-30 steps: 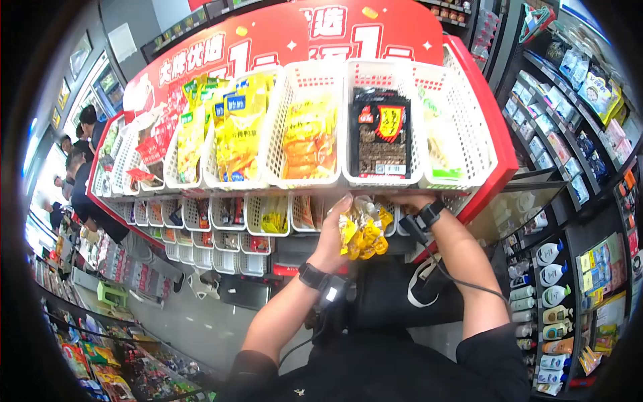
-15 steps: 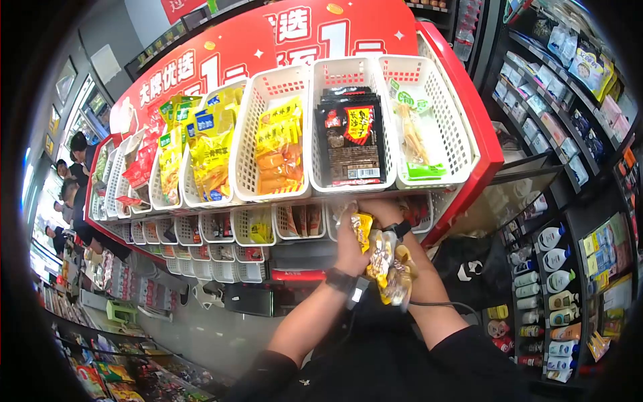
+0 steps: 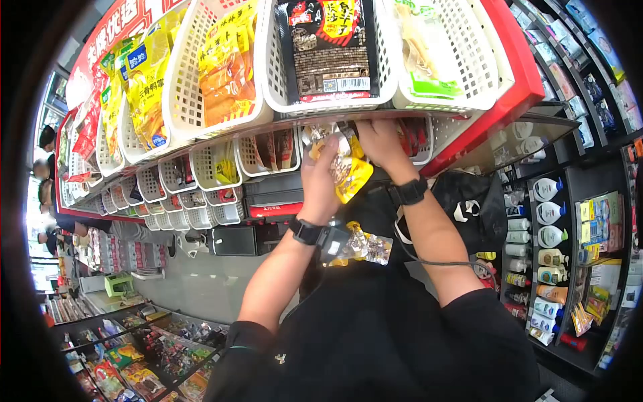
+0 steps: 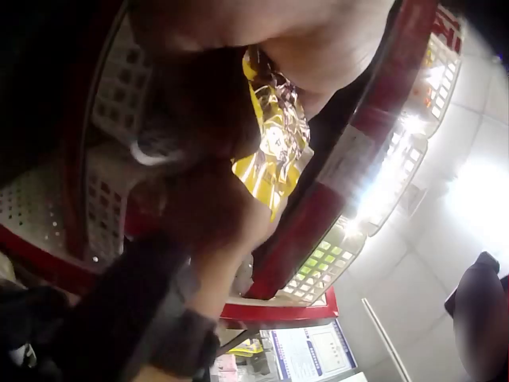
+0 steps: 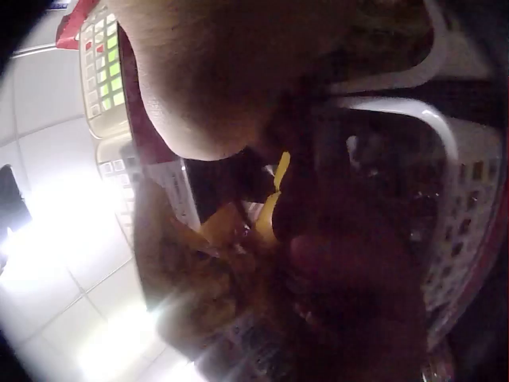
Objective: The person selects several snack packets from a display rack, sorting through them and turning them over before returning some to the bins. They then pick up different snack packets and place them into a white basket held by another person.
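Observation:
My left hand grips several shiny yellow-and-silver snack packets just below the front edge of the upper shelf. In the left wrist view, a crinkled yellow packet shows between the two hands. My right hand reaches under that edge at the lower row of baskets, its fingertips hidden; I cannot tell whether it holds anything. More yellow-and-silver packets lie lower down, against the black shirt. Dark yellow packets appear close to the right hand in the right wrist view.
Above the hands, white baskets hold black snack packs, orange-yellow packs and a green-and-clear pack. Lower baskets stand left of the hands. A cable crosses by the right forearm. Bottle shelves line the right side.
The head view has tilted down and come closer. My right hand has moved up to the lower baskets. Some packets that hung by the left hand now lie against the shirt.

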Demonstrator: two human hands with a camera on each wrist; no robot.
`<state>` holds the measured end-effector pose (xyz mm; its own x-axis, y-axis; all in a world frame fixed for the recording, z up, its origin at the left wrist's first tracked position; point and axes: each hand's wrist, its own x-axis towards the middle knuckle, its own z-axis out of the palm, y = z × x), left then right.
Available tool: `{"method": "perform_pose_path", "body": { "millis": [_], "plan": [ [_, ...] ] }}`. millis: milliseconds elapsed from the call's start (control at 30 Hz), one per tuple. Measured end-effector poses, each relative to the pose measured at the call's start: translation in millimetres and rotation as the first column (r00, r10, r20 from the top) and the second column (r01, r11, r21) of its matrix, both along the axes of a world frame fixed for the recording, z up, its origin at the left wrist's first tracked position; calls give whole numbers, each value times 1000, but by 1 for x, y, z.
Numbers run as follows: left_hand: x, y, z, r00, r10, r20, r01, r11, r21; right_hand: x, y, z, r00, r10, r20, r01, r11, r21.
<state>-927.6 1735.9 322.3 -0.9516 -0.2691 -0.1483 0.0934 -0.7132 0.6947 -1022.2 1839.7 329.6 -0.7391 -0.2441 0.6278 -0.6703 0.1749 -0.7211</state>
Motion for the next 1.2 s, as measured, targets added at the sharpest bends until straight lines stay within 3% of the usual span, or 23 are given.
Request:
{"method": "perform_pose_path", "body": {
  "millis": [33, 67, 100, 233, 300, 367, 400, 533, 633, 667, 733, 800, 833, 900, 933, 967, 1033, 1133, 1200],
  "plan": [
    [2, -4, -5, 1000, 1, 11, -1, 999, -33, 3, 2, 4, 999, 16, -49, -19, 998, -57],
    [6, -7, -8, 1000, 5, 24, -3, 998, -67, 18, 14, 11, 984, 81, 156, -83, 997, 4],
    [9, -8, -8, 999, 3, 34, 1, 994, -106, 26, 19, 11, 974, 82, 213, -77, 997, -29],
    [31, -14, 3, 998, -47, 33, 53, 972, -230, 63, 30, 11, 959, 156, 235, -131, 984, -120],
    [34, -13, 11, 999, -20, -41, 5, 939, -344, 84, 27, -9, 816, 385, 432, -336, 923, -187],
    [34, -13, 15, 998, -15, -59, -5, 944, -329, 99, 19, -6, 775, 427, 466, -382, 904, -194],
    [35, -15, 18, 998, -45, -47, 24, 927, -373, 104, 17, -3, 608, 546, 576, -335, 834, -437],
    [42, -26, 21, 986, -118, -117, 68, 927, -368, 106, 21, -6, 530, 602, 597, -319, 794, -518],
    [54, -36, 17, 991, -127, 49, 136, 915, -379, 110, 29, -5, 493, 569, 658, -436, 816, -379],
    [57, -39, 10, 993, -118, 14, 113, 901, -419, 114, 27, -7, 590, 535, 605, -417, 843, -339],
    [68, -40, -1, 1000, 2, -28, -13, 916, -400, 119, 31, -20, 645, 452, 616, -462, 873, -157],
    [71, -46, -4, 988, 150, -33, -152, 922, -356, 121, 31, -19, 816, 364, 448, -410, 912, 7],
    [71, -50, -3, 967, 247, -60, -252, 902, -350, 121, 34, -21, 786, 355, 506, -374, 925, -69],
    [73, -66, 0, 955, 293, -49, -290, 887, -358, 120, 38, -20, 712, 349, 610, -280, 937, -210],
    [73, -72, -1, 958, 284, -37, -277, 887, -370, 114, 37, -17, 749, 309, 586, -174, 946, -275],
    [75, -78, -3, 964, 262, -33, -252, 875, -413, 101, 38, -9, 778, 285, 560, -177, 954, -241],
    [77, -85, -6, 976, 215, -22, -198, 846, -495, 71, 41, -3, 918, 95, 384, -148, 983, 111],
    [77, -78, -5, 977, 214, -9, -198, 885, -422, 46, 19, 15, 992, -49, 118, 25, 981, 195],
    [76, -77, -8, 983, 180, -22, -176, 915, -362, 35, 11, 12, 998, -55, 19, 46, 944, 326]
  ]
}}
